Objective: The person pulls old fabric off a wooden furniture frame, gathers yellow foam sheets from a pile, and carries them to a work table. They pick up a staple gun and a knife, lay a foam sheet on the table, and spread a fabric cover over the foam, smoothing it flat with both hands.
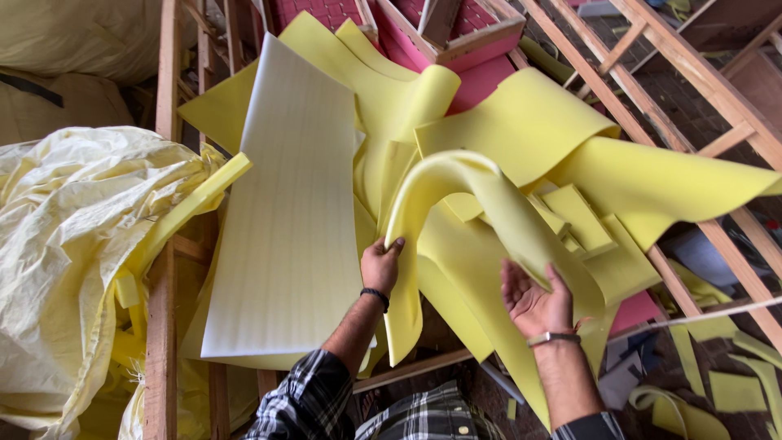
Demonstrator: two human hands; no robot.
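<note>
My left hand (pixel 380 266) grips the lower edge of a curved yellow foam sheet (pixel 456 187) that arches up and over to the right. My right hand (pixel 533 303) is under the other end of the same curled sheet, palm up, fingers apart, touching the foam. A white ribbed foam sheet (pixel 289 212) lies flat just left of my left hand. More yellow foam sheets (pixel 521 122) are piled behind and to the right, over pink upholstered pieces (pixel 481 81).
A large pale yellow woven sack (pixel 73 244) bulges at the left with foam strips in it. Wooden frame rails (pixel 163 310) run along the left and cross at the upper right (pixel 692 90). Foam scraps (pixel 733 391) litter the floor at the lower right.
</note>
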